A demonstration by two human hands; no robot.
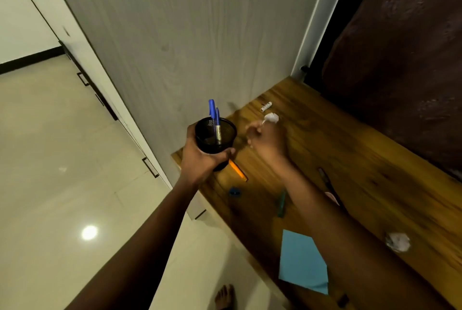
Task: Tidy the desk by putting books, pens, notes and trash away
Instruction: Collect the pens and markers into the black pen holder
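Firmly gripped in the left hand, a black mesh pen cup hangs over the corner of the wooden desk by the wall. Two blue pens stand tilted inside it, their tops above the rim. The right hand is blurred just beside the cup, fingers bent; whether they pinch the white crumpled paper ball at their tips cannot be told. On the desk lie a second paper ball, a light blue sheet overhanging the edge, an orange stick and a teal pen.
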